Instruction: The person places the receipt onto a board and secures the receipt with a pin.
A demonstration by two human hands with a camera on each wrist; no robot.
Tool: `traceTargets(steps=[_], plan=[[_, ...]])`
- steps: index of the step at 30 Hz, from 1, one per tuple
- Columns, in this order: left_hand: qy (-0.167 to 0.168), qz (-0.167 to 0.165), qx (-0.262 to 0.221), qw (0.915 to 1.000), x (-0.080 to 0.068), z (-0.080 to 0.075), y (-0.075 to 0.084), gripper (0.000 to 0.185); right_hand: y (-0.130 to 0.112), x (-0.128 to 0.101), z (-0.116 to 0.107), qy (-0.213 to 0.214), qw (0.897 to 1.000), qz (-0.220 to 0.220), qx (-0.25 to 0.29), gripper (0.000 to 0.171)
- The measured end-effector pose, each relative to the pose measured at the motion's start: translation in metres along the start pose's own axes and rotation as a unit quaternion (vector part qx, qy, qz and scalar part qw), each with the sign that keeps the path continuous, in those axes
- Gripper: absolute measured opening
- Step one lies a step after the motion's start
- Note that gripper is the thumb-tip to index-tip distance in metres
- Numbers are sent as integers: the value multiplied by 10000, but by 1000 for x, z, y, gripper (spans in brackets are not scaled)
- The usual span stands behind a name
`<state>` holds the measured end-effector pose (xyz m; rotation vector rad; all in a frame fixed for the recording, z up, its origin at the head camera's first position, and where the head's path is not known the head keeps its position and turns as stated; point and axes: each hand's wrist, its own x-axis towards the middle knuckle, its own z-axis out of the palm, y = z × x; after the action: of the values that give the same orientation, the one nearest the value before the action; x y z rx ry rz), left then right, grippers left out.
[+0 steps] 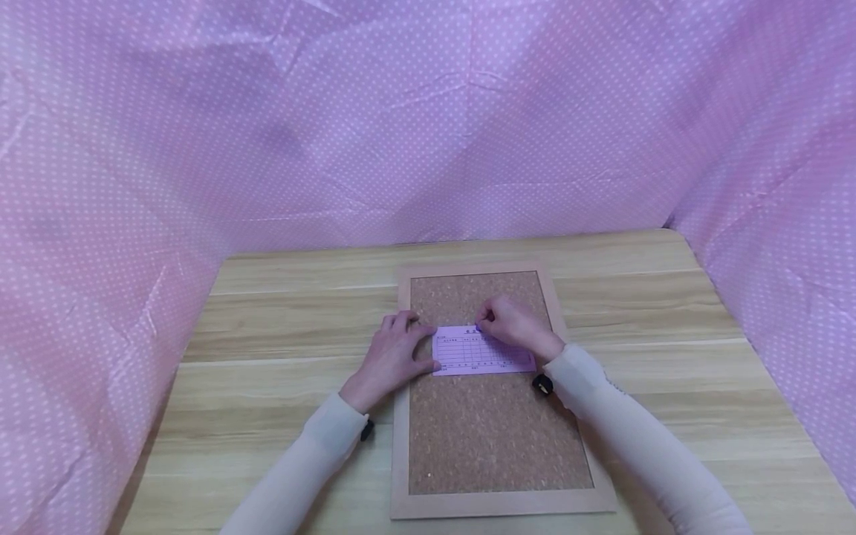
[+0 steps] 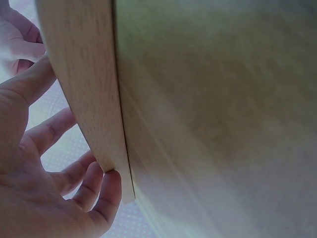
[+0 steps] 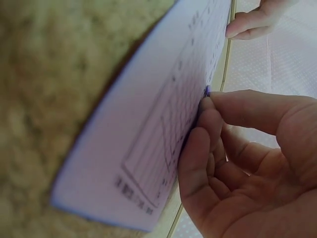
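A pale lilac printed form lies across the upper middle of a cork board with a wooden frame. At the form's left edge my left hand spreads its fingers, thumb and forefinger touching the corners. In the left wrist view its other fingers reach along the frame. My right hand pinches a small purple-blue push pin at the form's top edge, near the middle. The fingertips mostly cover the pin; its point is hidden. The form's right part lies under the right hand's shadow.
The board rests on a light wood-grain table. Pink polka-dot cloth hangs behind the table and at both sides. A black wrist device shows below the right sleeve.
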<state>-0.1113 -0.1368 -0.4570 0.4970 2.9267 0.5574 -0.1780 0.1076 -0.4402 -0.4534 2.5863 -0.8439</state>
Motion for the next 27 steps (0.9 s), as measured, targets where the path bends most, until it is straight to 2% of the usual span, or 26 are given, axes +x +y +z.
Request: traceTargets(steps=[10,27], plan=[[-2,-25,35,10000,0,2,0,64,-1,0,3,48,9997,152,-180,12],[-1,-49,21,10000,-1,5,1,64,3,2,5,-29,9998,100,-176,11]])
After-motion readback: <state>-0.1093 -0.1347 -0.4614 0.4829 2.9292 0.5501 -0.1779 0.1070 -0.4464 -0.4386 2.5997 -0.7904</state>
